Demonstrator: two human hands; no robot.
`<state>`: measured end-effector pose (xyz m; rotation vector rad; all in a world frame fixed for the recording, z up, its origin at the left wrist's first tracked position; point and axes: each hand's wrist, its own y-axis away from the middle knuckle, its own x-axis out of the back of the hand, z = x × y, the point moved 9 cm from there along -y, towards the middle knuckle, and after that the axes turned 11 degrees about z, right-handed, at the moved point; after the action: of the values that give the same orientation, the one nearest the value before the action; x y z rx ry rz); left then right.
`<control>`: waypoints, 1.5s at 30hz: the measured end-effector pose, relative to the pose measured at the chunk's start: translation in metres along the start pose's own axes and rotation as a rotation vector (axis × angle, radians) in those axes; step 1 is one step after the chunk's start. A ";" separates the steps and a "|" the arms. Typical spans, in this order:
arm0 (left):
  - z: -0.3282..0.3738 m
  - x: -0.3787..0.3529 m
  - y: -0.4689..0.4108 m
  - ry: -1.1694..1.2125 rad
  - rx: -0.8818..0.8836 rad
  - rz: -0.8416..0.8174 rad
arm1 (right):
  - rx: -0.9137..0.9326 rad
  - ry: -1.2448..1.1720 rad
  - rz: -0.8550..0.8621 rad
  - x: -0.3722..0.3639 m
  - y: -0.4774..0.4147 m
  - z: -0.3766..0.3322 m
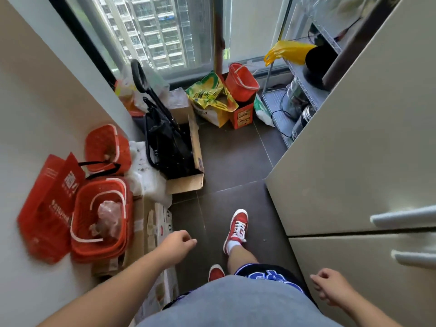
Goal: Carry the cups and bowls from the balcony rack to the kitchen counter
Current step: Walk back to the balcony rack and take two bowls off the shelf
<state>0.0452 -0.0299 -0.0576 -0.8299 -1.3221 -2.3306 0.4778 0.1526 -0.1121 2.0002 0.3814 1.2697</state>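
Note:
A metal wire rack [304, 74] stands at the far right of the balcony, partly hidden behind a cream refrigerator [354, 142]. Its shelves carry a black round pot, dark jars and a yellow plastic bag [287, 51]. No cups or bowls can be made out on it from here. My left hand [178, 244] hangs low at centre left, fingers loosely curled, holding nothing. My right hand [330, 289] is at the lower right beside the refrigerator door, fingers loosely curled and empty. Both hands are far from the rack.
Red baskets [101, 215], a red paper bag [50, 204], cardboard boxes and a folded black cart [165, 142] line the left wall. A red bucket [241, 82] and yellow sack sit by the window. A strip of dark floor tiles [233, 166] runs toward the rack.

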 end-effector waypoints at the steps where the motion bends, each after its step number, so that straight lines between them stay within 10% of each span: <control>1: 0.010 0.005 -0.013 -0.006 -0.007 0.006 | 0.003 -0.002 -0.002 0.000 -0.010 -0.013; 10: 0.043 0.084 -0.100 -0.102 0.073 0.049 | 0.178 0.006 -0.041 0.015 -0.079 -0.210; 25: 0.356 0.242 -0.229 0.244 -0.472 0.172 | 0.620 -0.352 0.053 0.159 -0.070 -0.560; 45: 0.826 0.435 -0.203 0.486 -1.407 -0.030 | 0.848 -0.865 0.972 0.504 0.012 -0.749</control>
<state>-0.1363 0.7822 0.4118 -0.4141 0.6657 -2.9843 0.0583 0.7526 0.4166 3.4298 -0.6785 0.5444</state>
